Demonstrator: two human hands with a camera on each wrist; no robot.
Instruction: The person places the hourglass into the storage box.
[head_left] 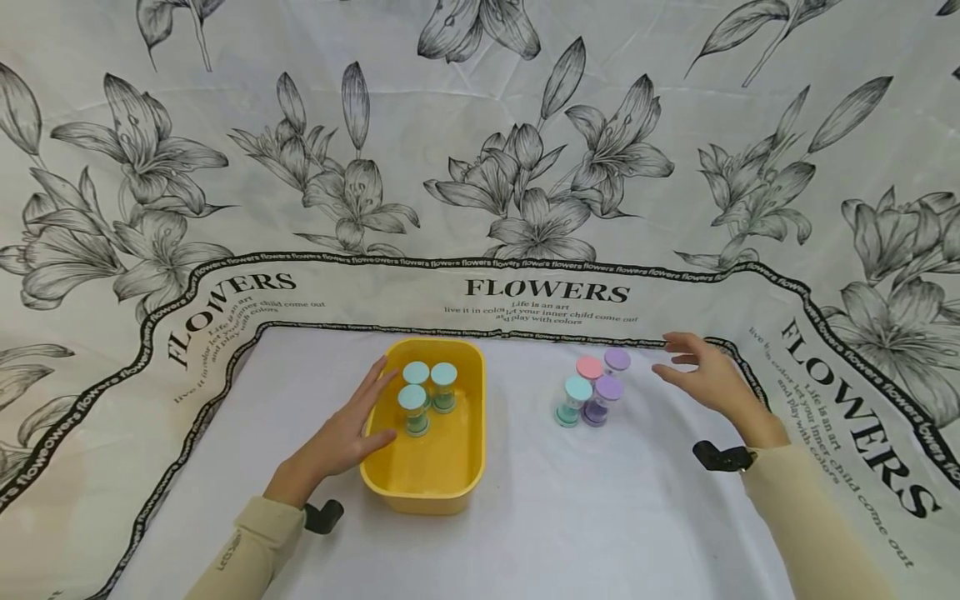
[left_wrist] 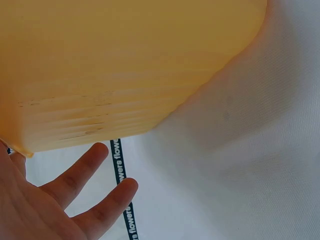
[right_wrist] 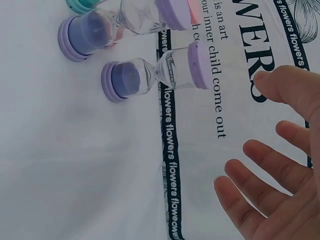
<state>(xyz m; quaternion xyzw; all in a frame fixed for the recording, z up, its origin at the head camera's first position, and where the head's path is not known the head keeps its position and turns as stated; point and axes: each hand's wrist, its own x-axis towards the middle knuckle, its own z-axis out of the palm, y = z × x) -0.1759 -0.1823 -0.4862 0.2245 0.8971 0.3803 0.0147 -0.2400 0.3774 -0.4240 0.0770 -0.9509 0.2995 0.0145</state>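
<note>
My left hand [head_left: 337,435] is at the left side of a yellow plastic bin [head_left: 450,457], its fingers spread and its thumb reaching over the rim. Three hourglasses with mint-green caps [head_left: 412,398] stand upright together in the bin's far half. In the left wrist view, two of that hand's fingers [left_wrist: 82,170] extend straight beside the bin's outer wall. My right hand [head_left: 708,379] hovers, holding nothing, to the right of a cluster: a teal hourglass [head_left: 576,392], a pink one [head_left: 589,367] and two purple ones. The far purple hourglass [right_wrist: 200,65] is nearest to it, apart from its extended fingers.
A white cloth [head_left: 555,517] covers the table. Behind it rises a floral backdrop [head_left: 525,192] with black lettering and a dark printed border [head_left: 420,262]. Each wrist wears a small black camera, the right one [head_left: 722,457] just below the hand.
</note>
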